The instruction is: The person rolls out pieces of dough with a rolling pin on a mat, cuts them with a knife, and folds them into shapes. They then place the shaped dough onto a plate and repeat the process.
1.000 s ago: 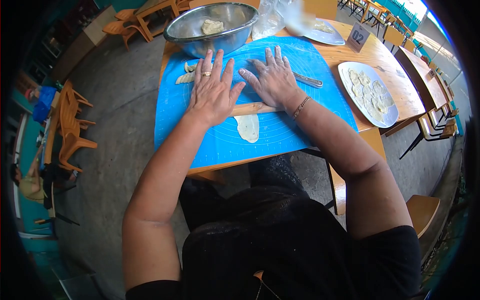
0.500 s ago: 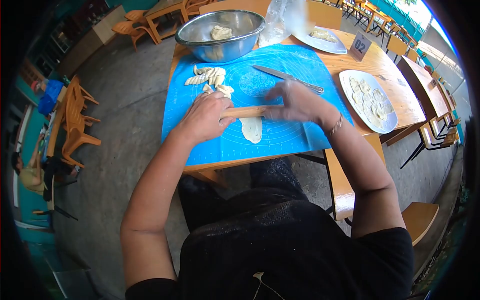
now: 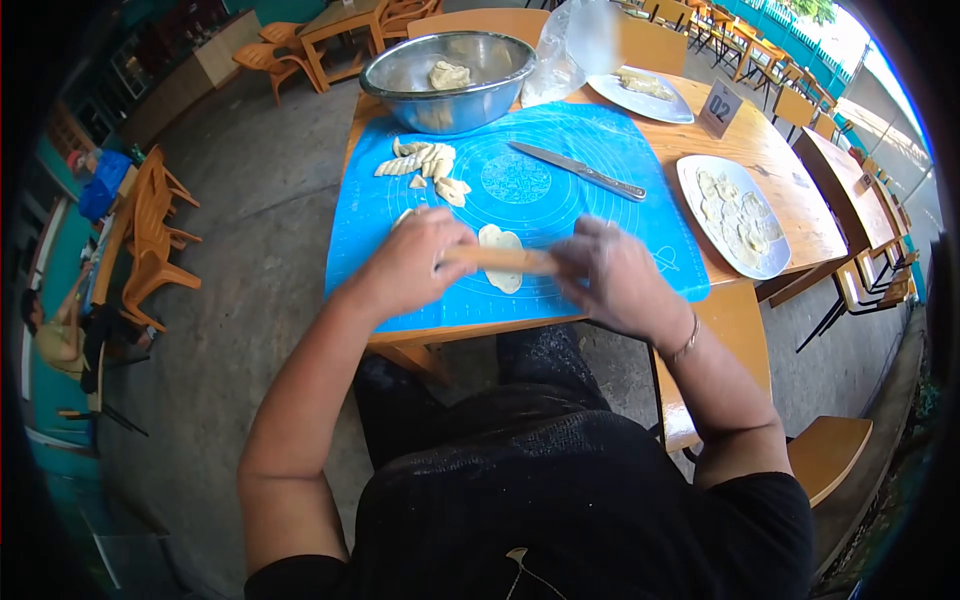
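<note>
A wooden rolling pin [image 3: 518, 261] lies across a flat piece of dough [image 3: 501, 238] on the blue silicone mat [image 3: 640, 240]. My left hand [image 3: 420, 262] is closed round the pin's left end. At the other end, my right hand [image 3: 622, 278], a little blurred, grips the pin with bent fingers. Cut dough pieces [image 3: 425, 162] lie in a heap beyond my left hand, and another bit of dough is partly hidden behind it. Farther up the mat rests a knife [image 3: 580, 170], its handle toward the right.
A metal bowl [image 3: 440, 105] with a dough lump [image 3: 449, 75] stands at the back left. Beside it is a clear plastic bag [image 3: 553, 65]. White plates [image 3: 745, 262] [image 3: 660, 108] hold dough pieces on the right, near a number sign [image 3: 720, 106]. A person [image 3: 62, 340] sits far left.
The rolling pin and both hands have moved toward me over the dough, uncovering its far part. My right hand has closed more around the pin's end.
</note>
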Demonstrator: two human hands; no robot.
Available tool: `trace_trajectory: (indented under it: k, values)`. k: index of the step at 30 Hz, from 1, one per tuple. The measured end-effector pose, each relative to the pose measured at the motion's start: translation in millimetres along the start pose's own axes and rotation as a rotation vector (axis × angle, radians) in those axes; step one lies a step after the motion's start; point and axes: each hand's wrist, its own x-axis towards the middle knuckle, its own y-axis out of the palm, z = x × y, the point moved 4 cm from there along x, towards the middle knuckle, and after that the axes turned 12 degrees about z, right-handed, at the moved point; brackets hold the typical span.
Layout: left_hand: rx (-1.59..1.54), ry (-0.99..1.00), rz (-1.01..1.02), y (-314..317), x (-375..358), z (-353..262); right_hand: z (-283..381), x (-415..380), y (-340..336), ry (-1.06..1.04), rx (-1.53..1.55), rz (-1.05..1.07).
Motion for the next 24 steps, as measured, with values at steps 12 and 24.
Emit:
trace_trajectory:
  k: [12, 24]
  values:
    - [0.239, -0.330, 0.118, 33.2, 19.6, 13.1, 3.7, -1.7, 33.7, 0.234, -0.296, -0.068]
    - [0.303, -0.567, 0.345, 27.1, 68.2, 24.8, -28.1, 16.3, 31.2, 0.360, -0.166, 0.073]
